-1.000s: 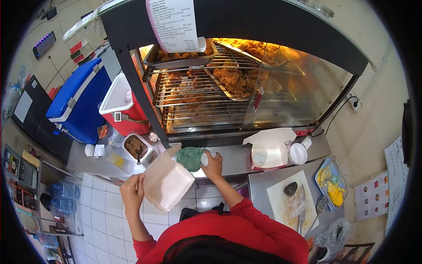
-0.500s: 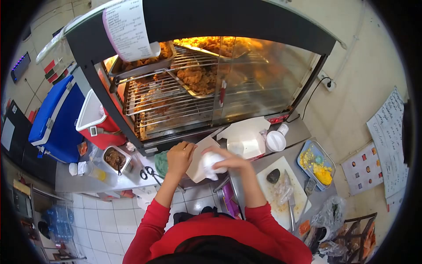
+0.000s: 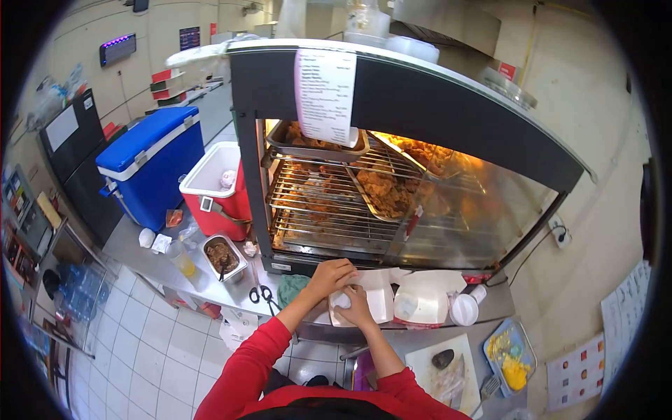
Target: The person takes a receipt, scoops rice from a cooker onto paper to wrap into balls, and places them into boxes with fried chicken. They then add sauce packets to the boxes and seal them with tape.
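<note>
Hands sit close together: the right hand [image 3: 358, 309] grips a white bundle [image 3: 341, 300] over an open box [image 3: 379, 295], the left hand [image 3: 332, 277] just beside; its grip I cannot tell. Crowded wrists could knock the box's wall and tip it. Scissors [image 3: 261, 288] by the green cloth [image 3: 291, 285] could snag a sleeve. Beyond, the lit cabinet [image 3: 420, 91] might burn straying fingers.
</note>
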The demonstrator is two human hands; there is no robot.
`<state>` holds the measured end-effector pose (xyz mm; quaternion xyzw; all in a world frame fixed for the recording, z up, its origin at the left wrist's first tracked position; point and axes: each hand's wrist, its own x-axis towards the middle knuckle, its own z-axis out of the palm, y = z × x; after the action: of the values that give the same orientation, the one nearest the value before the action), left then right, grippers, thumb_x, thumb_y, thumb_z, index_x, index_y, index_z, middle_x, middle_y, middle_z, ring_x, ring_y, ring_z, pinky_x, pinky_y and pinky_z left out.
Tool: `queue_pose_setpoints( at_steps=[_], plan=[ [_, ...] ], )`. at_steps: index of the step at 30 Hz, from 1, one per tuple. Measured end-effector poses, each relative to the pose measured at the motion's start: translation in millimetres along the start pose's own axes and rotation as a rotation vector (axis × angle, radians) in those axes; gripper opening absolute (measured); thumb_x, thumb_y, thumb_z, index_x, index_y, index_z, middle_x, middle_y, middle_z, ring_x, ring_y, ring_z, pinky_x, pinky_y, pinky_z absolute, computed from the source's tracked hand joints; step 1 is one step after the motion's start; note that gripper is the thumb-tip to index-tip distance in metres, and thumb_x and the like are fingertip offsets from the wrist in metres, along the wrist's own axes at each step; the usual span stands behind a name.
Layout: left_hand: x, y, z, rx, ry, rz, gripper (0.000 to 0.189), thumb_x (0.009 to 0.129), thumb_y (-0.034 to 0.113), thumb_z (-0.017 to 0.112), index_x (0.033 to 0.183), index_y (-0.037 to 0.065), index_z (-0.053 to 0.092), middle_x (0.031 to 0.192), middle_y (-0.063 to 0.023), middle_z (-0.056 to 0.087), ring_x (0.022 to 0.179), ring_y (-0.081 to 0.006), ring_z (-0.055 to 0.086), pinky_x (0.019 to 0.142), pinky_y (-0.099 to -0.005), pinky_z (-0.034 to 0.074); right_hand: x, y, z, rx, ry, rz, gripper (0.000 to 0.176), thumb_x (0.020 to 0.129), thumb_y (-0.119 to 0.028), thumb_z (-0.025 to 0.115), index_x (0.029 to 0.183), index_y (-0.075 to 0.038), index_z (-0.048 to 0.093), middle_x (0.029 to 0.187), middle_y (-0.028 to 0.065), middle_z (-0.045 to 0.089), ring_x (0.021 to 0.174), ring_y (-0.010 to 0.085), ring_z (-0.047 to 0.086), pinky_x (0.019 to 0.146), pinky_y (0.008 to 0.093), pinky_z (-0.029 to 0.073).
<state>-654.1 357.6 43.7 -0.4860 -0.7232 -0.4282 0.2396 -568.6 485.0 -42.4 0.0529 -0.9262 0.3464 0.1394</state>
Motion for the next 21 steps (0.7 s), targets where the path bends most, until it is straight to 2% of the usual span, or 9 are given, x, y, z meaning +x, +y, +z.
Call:
queue_pose_setpoints(
  at_steps=[4, 5, 8, 10, 11, 12, 13, 15, 21],
  plan=[
    [-4, -12, 15, -0.014, 0.067, -0.005, 0.011, 0.077, 0.017, 0.066, 0.078, 0.005, 0.064, 0.078, -0.0058, 0.06, 0.066, -0.0244, 0.06, 0.057, -0.0334, 0.049, -11, 22, 36, -0.166, -0.045, -0.125, 0.063, 0.073, -0.04, 0.068, 0.127, -0.015, 0.049, 0.123, 0.032, 0.037, 0.114, 0.0498, 0.036, 0.098, 0.0519, 0.033],
    [-8, -14, 16, 0.036, 0.084, -0.04, 0.011, 0.078, 0.017, 0.066, 0.08, 0.005, 0.064, 0.078, -0.0063, 0.06, 0.067, -0.0243, 0.06, 0.058, -0.0323, 0.048, -13, 26, 39, -0.124, -0.129, -0.115, 0.065, 0.079, -0.045, 0.062, 0.134, -0.016, 0.042, 0.131, 0.0381, 0.024, 0.117, 0.0558, 0.029, 0.098, 0.0559, 0.029],
    [-21, -19, 14, 0.124, 0.107, -0.085, 0.011, 0.078, 0.017, 0.066, 0.079, 0.006, 0.064, 0.076, -0.006, 0.06, 0.071, -0.0246, 0.061, 0.062, -0.0328, 0.048, -19, 19, 2, -0.356, -0.27, -0.043, 0.055, 0.081, -0.04, 0.063, 0.128, -0.015, 0.051, 0.132, 0.0338, 0.033, 0.119, 0.0466, 0.036, 0.098, 0.0508, 0.032],
    [-27, -13, 9, 0.173, 0.105, -0.083, 0.016, 0.079, 0.016, 0.065, 0.094, 0.009, 0.064, 0.088, -0.0056, 0.06, 0.087, -0.024, 0.058, 0.08, -0.0382, 0.044, 4, 33, -41, -0.056, -0.12, -0.111, 0.038, 0.082, -0.031, 0.064, 0.115, -0.012, 0.061, 0.123, 0.0235, 0.052, 0.107, 0.031, 0.054, 0.089, 0.0414, 0.042],
    [-28, -8, 6, 0.212, 0.105, -0.082, 0.02, 0.079, 0.015, 0.064, 0.099, 0.01, 0.063, 0.092, -0.0057, 0.059, 0.092, -0.0238, 0.057, 0.084, -0.0401, 0.042, 20, 18, -68, 0.219, 0.116, 0.094, 0.02, 0.083, -0.02, 0.064, 0.097, -0.006, 0.066, 0.102, 0.0118, 0.065, 0.084, 0.0192, 0.063, 0.076, 0.032, 0.047],
    [-30, -3, 4, 0.247, 0.103, -0.084, 0.025, 0.079, 0.015, 0.064, 0.104, 0.011, 0.062, 0.096, -0.0058, 0.059, 0.096, -0.0237, 0.055, 0.089, -0.042, 0.04, 37, -13, -101, 0.306, 0.492, -0.088, 0.011, 0.084, -0.012, 0.06, 0.088, -0.001, 0.062, 0.087, 0.0079, 0.065, 0.07, 0.0176, 0.06, 0.065, 0.0303, 0.047],
    [-32, 3, -1, 0.237, 0.061, -0.125, 0.041, 0.08, 0.013, 0.062, 0.12, 0.012, 0.054, 0.109, -0.0092, 0.054, 0.105, -0.0263, 0.05, 0.096, -0.0453, 0.034, 50, -41, -128, 0.316, 0.709, 0.007, 0.009, 0.086, -0.01, 0.057, 0.09, -0.002, 0.058, 0.09, 0.0067, 0.059, 0.073, 0.0173, 0.057, 0.067, 0.03, 0.045],
    [-41, 19, -4, 0.274, 0.161, -0.184, 0.045, 0.079, 0.012, 0.062, 0.122, 0.011, 0.052, 0.111, -0.0114, 0.053, 0.106, -0.0292, 0.049, 0.096, -0.0452, 0.034, 86, -51, -158, -0.019, 0.972, -0.126, 0.02, 0.085, -0.01, 0.058, 0.103, -0.001, 0.054, 0.105, 0.0117, 0.054, 0.09, 0.0216, 0.056, 0.08, 0.032, 0.044],
    [-134, 58, -22, 0.161, 0.253, -0.415, 0.051, 0.071, 0.003, 0.059, 0.121, 0.008, 0.051, 0.109, -0.0143, 0.053, 0.102, -0.0335, 0.05, 0.09, -0.044, 0.036, 116, -65, -144, 0.201, 1.039, 0.002, 0.033, 0.081, -0.007, 0.061, 0.111, 0.001, 0.049, 0.108, 0.0135, 0.049, 0.099, 0.0249, 0.053, 0.086, 0.0337, 0.042]
  ],
)
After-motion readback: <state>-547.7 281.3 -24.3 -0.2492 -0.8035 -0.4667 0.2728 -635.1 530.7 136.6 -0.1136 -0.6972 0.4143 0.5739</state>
